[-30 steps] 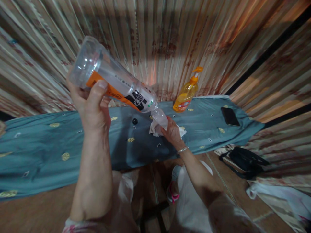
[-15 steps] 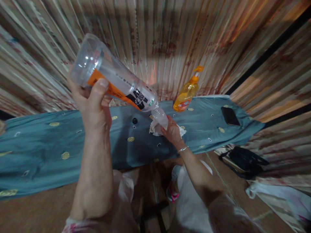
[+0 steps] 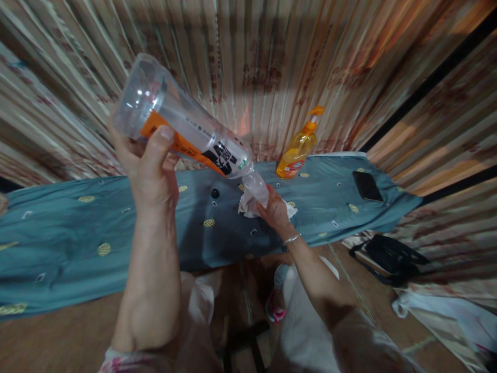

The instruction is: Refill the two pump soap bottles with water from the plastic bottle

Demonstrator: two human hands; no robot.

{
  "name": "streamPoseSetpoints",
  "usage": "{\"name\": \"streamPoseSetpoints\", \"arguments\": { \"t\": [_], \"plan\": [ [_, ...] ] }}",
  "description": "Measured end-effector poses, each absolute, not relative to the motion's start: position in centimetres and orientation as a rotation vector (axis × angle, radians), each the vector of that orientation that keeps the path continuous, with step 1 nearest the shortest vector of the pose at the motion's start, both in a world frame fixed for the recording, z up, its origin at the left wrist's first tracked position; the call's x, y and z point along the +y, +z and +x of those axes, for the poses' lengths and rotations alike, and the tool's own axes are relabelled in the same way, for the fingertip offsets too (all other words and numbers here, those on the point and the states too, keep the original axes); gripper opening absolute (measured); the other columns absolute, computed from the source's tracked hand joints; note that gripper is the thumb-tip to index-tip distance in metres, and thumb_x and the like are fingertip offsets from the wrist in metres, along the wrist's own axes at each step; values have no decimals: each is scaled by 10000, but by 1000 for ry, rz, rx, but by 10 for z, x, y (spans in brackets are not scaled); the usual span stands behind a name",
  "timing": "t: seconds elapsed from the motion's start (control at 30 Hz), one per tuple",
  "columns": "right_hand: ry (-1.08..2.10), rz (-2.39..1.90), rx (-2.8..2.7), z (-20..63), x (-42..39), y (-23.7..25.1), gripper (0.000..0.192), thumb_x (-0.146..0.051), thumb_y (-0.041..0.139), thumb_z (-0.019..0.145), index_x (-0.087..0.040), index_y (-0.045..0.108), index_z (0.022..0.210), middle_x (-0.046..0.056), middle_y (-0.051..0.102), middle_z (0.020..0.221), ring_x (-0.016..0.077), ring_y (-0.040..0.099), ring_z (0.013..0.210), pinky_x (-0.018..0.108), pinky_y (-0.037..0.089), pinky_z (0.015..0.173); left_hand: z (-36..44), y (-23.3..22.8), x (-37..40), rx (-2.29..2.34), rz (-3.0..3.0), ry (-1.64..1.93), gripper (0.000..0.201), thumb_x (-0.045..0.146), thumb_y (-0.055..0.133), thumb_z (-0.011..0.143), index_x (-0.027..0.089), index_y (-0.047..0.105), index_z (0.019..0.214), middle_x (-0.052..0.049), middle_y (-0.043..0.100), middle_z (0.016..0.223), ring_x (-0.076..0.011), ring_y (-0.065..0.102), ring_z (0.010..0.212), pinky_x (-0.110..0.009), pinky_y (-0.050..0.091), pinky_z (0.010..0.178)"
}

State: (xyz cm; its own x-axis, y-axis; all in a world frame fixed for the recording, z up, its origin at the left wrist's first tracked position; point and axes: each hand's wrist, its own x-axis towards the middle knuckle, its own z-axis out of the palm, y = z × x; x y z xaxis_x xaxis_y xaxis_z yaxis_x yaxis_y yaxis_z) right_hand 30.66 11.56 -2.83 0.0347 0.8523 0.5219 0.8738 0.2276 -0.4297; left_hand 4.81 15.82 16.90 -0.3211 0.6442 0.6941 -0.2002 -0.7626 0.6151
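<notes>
My left hand (image 3: pixel 149 168) grips the base end of a clear plastic bottle (image 3: pixel 186 132) with an orange and black label, tilted neck-down toward the right. Its neck points into a crumpled white cloth (image 3: pixel 248 206) that my right hand (image 3: pixel 275 211) holds against the blue-green tablecloth (image 3: pixel 77 233). A small black bottle cap (image 3: pixel 215 194) lies on the cloth just left of the white cloth. A bracelet circles my right wrist.
An orange pump bottle of soap (image 3: pixel 298 147) stands at the table's far edge before a striped curtain. A black phone (image 3: pixel 367 186) lies on the right end. A black bag (image 3: pixel 392 256) and white cloth lie on the floor at right.
The bottle's base has risen very slightly in my left hand; otherwise both hands stay where they were.
</notes>
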Motion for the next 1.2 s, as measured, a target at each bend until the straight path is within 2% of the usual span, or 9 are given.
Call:
{"name": "streamPoseSetpoints", "arguments": {
  "t": [0.13, 0.33, 0.43, 0.53, 0.67, 0.8, 0.93, 1.07, 1.2],
  "plan": [
    [-23, -1592, -1783, 307, 116, -30, 634, -330, 597, 880, -149, 381, 1447, 221, 670, 1258, 319, 668, 1107, 551, 552, 990, 49, 167, 157, 588, 1380, 2112, 769, 599, 900, 503, 282, 561, 1116, -9, 612, 1054, -227, 639, 1040, -446, 572, 923],
    [-27, -1593, -1780, 307, 116, -30, 619, -321, 616, 869, -129, 411, 1421, 225, 688, 1220, 327, 673, 1108, 541, 554, 994, 48, 166, 149, 625, 1259, 2164, 747, 542, 879, 470, 305, 552, 1099, -2, 608, 1095, -187, 614, 918, -319, 569, 719],
    [-30, -1596, -1761, 307, 118, -32, 612, -317, 620, 860, -123, 424, 1406, 223, 696, 1198, 322, 679, 1092, 527, 562, 978, 44, 165, 142, 665, 1195, 2152, 750, 437, 877, 463, 341, 535, 1123, 13, 605, 1090, -187, 610, 906, -290, 548, 660],
    [-38, -1582, -1755, 308, 120, -34, 608, -328, 608, 871, -130, 419, 1414, 219, 695, 1204, 314, 677, 1097, 525, 554, 989, 38, 161, 131, 742, 1088, 2049, 633, 329, 851, 483, 312, 561, 1045, 17, 616, 1065, -206, 618, 943, -343, 562, 720],
    [-51, -1573, -1744, 309, 121, -38, 621, -365, 591, 886, -114, 402, 1422, 239, 684, 1226, 315, 678, 1104, 528, 550, 985, 26, 148, 118, 907, 951, 1909, 507, 318, 830, 503, 257, 564, 930, 30, 641, 933, -203, 618, 907, -469, 554, 846],
    [-55, -1565, -1734, 311, 123, -40, 616, -381, 595, 881, -133, 405, 1411, 217, 703, 1192, 303, 689, 1076, 500, 567, 950, 15, 130, 111, 998, 885, 1843, 456, 319, 841, 514, 236, 570, 871, 40, 651, 833, -185, 623, 838, -414, 558, 801],
    [-49, -1579, -1730, 312, 125, -43, 609, -390, 597, 878, -113, 419, 1390, 244, 696, 1185, 320, 694, 1062, 517, 570, 927, 10, 110, 105, 1045, 813, 1760, 428, 331, 859, 520, 218, 544, 787, 50, 630, 769, -156, 627, 788, -361, 569, 781],
    [-58, -1559, -1707, 313, 126, -44, 613, -417, 581, 891, -100, 417, 1390, 257, 688, 1186, 324, 690, 1072, 538, 565, 928, 9, 93, 99, 1092, 762, 1683, 531, 261, 888, 471, 279, 590, 911, 60, 661, 893, -158, 660, 829, -321, 578, 761],
    [-63, -1525, -1725, 319, 126, -44, 587, -439, 553, 907, -114, 434, 1381, 234, 704, 1118, 315, 698, 990, 536, 586, 853, 13, 78, 94, 1086, 874, 1532, 700, 246, 923, 473, 322, 614, 1096, 21, 685, 1052, -185, 679, 907, -285, 567, 743]
  ]
}}
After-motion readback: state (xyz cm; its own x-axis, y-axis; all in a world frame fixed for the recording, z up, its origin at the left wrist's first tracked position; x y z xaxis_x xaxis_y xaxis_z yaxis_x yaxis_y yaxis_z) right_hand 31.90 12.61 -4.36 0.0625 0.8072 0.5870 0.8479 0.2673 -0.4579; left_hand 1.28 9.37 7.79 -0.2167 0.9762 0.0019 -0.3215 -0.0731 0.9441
